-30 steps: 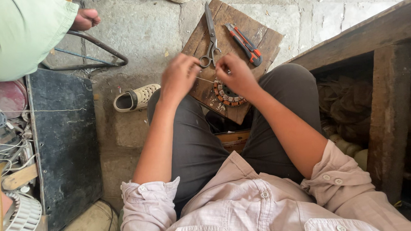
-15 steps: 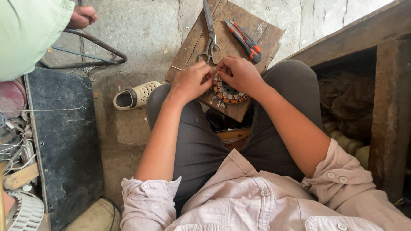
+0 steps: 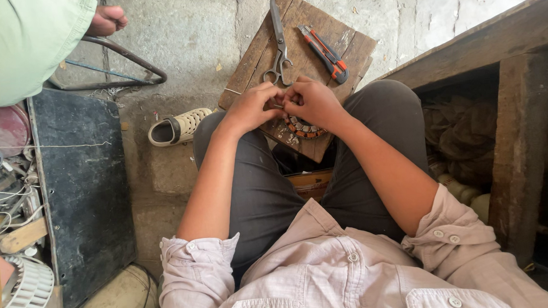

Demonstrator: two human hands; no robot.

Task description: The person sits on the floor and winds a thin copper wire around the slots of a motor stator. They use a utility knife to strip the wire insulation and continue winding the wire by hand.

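A person is sitting w/ a square wooden board [image 3: 317, 30] lying past the knees on the stone floor, scissors [image 3: 278, 41] & an orange utility knife [image 3: 324, 52] resting on it. Both hands are meeting over the board's near edge: left hand [image 3: 251, 108] & right hand [image 3: 312, 102] are curling shut, fingertips pinching a round beaded coil [image 3: 304, 130] lying just under them. Prob. best keeping wrists low, grip light, so the coil isn't slipping.

A floor-level workshop: scissors [image 3: 279, 44] and utility knife [image 3: 325, 52] on a worn wooden board [image 3: 250, 58].
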